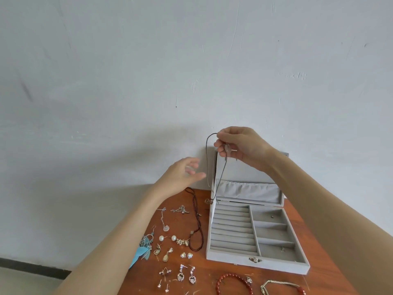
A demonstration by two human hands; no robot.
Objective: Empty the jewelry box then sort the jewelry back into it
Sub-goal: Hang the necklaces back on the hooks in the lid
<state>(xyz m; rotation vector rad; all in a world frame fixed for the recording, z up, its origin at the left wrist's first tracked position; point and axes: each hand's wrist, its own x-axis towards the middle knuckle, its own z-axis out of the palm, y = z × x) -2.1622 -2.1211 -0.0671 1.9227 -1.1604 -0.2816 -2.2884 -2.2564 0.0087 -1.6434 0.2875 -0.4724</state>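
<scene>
Item: dark cord necklace [221, 177]. Your right hand [238, 145] pinches its top above the jewelry box [258, 264]; the cord hangs near-vertical, long axis up-down, low end by the box's left rear corner. Your left hand [182, 173], fingers spread and holding nothing, sits just left of the cord, nearer its middle.

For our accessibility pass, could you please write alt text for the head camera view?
A person's right hand pinches a dark cord necklace above an open grey jewelry box on a wooden table, while the open left hand reaches toward the cord. Earrings, necklaces and bracelets lie spread beside the box.
</scene>
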